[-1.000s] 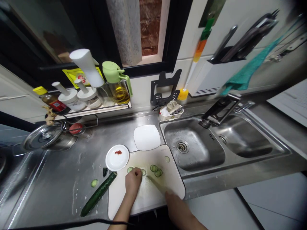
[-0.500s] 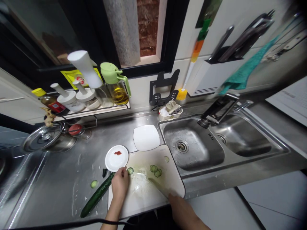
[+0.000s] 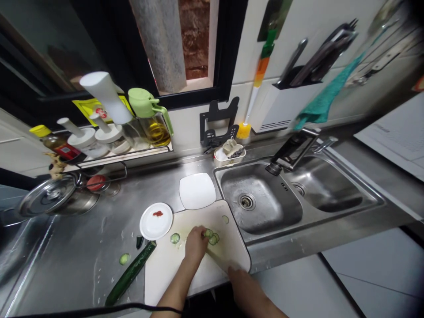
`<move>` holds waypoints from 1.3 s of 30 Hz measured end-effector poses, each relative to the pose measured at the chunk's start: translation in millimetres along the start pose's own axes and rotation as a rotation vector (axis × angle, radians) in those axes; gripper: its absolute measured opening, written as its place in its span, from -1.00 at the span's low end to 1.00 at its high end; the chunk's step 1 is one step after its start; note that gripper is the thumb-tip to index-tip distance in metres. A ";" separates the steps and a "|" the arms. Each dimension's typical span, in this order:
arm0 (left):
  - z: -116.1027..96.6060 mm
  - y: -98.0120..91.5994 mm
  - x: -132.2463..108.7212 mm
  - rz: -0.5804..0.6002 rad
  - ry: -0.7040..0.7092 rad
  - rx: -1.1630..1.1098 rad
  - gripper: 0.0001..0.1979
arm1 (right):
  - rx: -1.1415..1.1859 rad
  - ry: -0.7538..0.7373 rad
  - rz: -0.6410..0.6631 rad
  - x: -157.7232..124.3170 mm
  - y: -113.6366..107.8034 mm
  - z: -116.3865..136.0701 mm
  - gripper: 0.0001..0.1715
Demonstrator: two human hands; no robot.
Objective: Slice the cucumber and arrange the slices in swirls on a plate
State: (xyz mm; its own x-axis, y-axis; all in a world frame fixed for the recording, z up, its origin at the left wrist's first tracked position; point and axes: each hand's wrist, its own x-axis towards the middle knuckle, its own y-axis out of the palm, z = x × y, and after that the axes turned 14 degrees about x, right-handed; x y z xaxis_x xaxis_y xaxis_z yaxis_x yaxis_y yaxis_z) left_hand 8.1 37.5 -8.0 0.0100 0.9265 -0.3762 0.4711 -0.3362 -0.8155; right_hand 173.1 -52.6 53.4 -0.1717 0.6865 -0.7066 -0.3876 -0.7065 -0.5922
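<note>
My left hand (image 3: 196, 244) reaches over the cutting board (image 3: 165, 282), its fingers pinched at the edge of a cucumber slice (image 3: 208, 233). Two more slices (image 3: 213, 239) lie overlapping beside it. Low on the board's right side, my right hand (image 3: 240, 280) grips a knife (image 3: 217, 259), whose blade points up and left towards the slices. Single slices rest at the board's left (image 3: 175, 238) and upper right (image 3: 225, 219). A long cut cucumber (image 3: 130, 274) lies left of the board, its upper end at the board's edge.
A round plate (image 3: 149, 223) with a red dab and a square white plate (image 3: 198, 191) stand behind the board. Another slice (image 3: 124, 259) and a dark cucumber end (image 3: 139, 241) lie on the steel counter. The double sink (image 3: 261, 198) is on the right. A black cable (image 3: 99, 309) crosses in front.
My left hand has moved right, from beside the cucumber's end to the group of slices. The knife and my right hand stay nearly in place. The view has shifted slightly.
</note>
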 end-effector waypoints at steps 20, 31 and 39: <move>21.8 -7.6 -7.5 -0.049 -0.115 -0.167 -0.88 | -0.016 -0.013 0.033 1.6 -2.5 -3.6 -0.43; 53.4 -12.1 -20.7 -0.103 -0.222 -0.073 -0.88 | -0.047 -0.082 -0.045 3.0 -21.1 20.5 -0.40; 53.7 -10.3 -21.2 -0.115 -0.234 -0.050 -0.87 | -0.062 -0.048 -0.009 13.8 -28.0 47.0 -0.46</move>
State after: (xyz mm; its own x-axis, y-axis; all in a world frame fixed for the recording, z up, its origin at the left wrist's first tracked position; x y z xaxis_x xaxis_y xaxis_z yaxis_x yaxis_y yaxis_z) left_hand -44.4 12.2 -15.3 -0.2477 0.8917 -0.3789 0.5005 -0.2170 -0.8381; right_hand 139.0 -15.3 78.4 -0.2123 0.6990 -0.6829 -0.3324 -0.7088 -0.6222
